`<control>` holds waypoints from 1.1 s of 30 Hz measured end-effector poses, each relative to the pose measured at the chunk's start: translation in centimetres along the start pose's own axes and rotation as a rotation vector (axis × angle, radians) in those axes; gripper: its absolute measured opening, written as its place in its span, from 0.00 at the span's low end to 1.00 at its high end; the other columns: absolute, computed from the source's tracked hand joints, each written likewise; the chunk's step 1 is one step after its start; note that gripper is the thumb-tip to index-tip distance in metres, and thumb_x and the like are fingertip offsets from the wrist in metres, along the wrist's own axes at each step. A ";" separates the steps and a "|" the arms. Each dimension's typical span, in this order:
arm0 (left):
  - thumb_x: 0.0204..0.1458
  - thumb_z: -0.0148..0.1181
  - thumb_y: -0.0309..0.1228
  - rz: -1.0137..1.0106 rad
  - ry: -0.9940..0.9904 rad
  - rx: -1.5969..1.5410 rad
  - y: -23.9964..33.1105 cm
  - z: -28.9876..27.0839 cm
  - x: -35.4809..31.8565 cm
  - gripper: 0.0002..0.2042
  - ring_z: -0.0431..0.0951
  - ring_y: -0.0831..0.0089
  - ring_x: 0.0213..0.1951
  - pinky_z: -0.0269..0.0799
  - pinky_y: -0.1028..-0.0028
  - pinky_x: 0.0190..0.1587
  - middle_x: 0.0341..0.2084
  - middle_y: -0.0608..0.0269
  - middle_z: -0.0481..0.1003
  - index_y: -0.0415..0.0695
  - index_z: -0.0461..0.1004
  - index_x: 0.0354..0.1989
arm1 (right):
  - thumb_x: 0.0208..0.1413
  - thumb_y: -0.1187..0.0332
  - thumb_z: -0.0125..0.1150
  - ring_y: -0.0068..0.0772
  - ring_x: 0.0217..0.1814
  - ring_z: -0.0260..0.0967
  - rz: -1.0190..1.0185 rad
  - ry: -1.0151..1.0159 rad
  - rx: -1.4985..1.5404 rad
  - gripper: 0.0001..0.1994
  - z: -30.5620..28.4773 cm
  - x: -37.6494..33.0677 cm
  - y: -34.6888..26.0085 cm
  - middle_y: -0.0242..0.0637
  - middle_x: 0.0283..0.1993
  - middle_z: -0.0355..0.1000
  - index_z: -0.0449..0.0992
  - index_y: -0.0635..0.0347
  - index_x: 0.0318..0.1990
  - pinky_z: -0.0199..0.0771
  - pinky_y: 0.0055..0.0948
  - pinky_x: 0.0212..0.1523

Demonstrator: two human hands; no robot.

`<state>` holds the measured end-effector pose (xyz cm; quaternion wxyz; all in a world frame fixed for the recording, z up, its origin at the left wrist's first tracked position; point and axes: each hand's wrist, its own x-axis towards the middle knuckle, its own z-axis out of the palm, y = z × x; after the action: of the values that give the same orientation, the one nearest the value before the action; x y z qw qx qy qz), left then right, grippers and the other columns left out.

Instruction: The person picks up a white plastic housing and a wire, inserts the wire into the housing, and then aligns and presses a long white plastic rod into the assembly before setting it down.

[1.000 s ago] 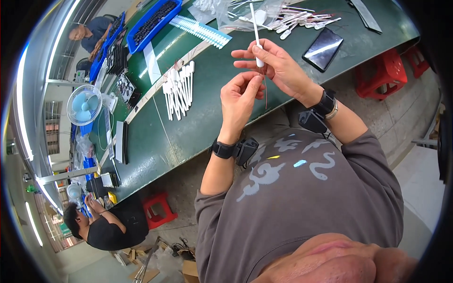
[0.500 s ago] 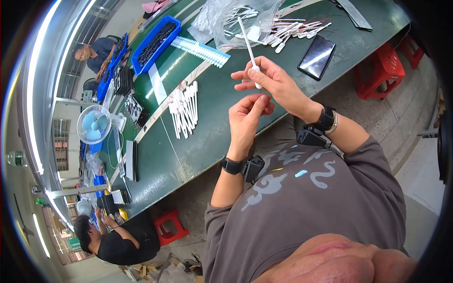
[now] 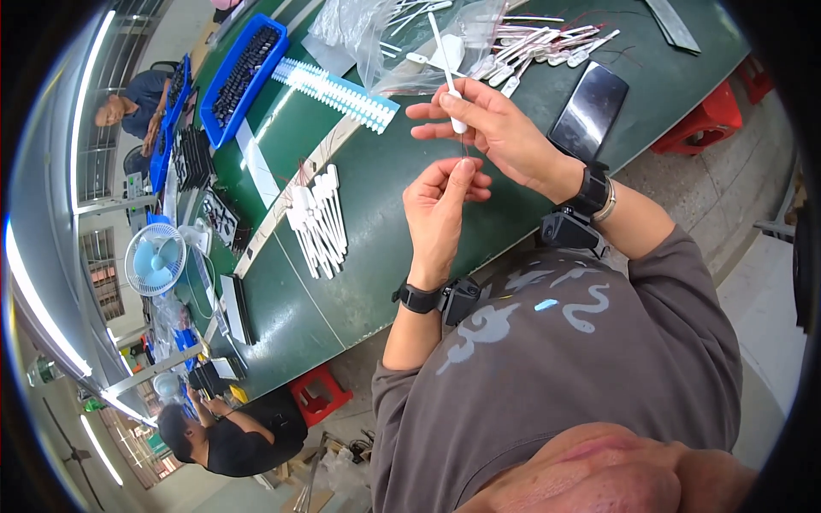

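My right hand [image 3: 517,141] pinches a slim white stick-shaped piece [image 3: 447,67] with a wider rounded lower end, thumb against fingers, the other fingers spread. The piece stands nearly upright above the green table [image 3: 376,256]. Thin dark wires [image 3: 463,147] run down from its wide end to my left hand [image 3: 436,209], whose thumb and forefinger are closed on them. Similar white pieces [image 3: 318,231] with reddish wires lie in a neat bunch left of my hands. More of them lie in a loose pile [image 3: 547,47] beyond my right hand.
A clear plastic bag [image 3: 363,38] holds more white pieces. A black phone [image 3: 590,111] lies right of my hands. Further left are a blue-and-white strip [image 3: 342,96], a blue bin [image 3: 215,133] of black parts and a fan [image 3: 156,260]. Two people sit along the table; red stools [image 3: 705,124] stand beside it.
The view has shifted slightly. My hands have drawn a little apart, so more of the wires shows between the white piece and my left fingertips. Both grips are kept.
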<state>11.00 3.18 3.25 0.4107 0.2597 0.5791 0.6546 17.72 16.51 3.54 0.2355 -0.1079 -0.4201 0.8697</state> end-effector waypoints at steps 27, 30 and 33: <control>0.61 0.57 0.30 0.157 0.317 0.203 2.8 -6.8 4.7 0.11 0.78 0.79 0.35 0.74 0.80 0.35 0.34 0.61 0.78 0.34 0.77 0.45 | 0.64 0.68 0.51 0.24 0.28 0.72 -0.144 -0.138 -0.911 0.10 -0.1 3.2 2.1 0.35 0.36 0.78 0.71 0.59 0.49 0.69 0.24 0.30; 0.60 0.58 0.29 0.133 0.279 0.118 2.2 -6.4 4.5 0.11 0.78 0.79 0.35 0.75 0.79 0.35 0.34 0.62 0.78 0.34 0.78 0.45 | 0.63 0.69 0.52 0.24 0.27 0.71 -0.220 -0.139 -0.962 0.10 -0.2 3.4 3.1 0.35 0.34 0.78 0.71 0.59 0.50 0.68 0.25 0.28; 0.60 0.58 0.29 0.131 0.258 0.084 1.7 -6.4 4.6 0.11 0.77 0.79 0.34 0.75 0.80 0.35 0.33 0.63 0.78 0.34 0.78 0.45 | 0.63 0.69 0.52 0.25 0.27 0.72 -0.289 -0.162 -0.998 0.10 -0.2 3.5 3.6 0.35 0.35 0.78 0.71 0.60 0.50 0.67 0.26 0.28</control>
<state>2.91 3.59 3.03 0.2778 0.2277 0.6358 0.6832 13.63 16.44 0.60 0.2399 -0.0803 -0.8107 0.5279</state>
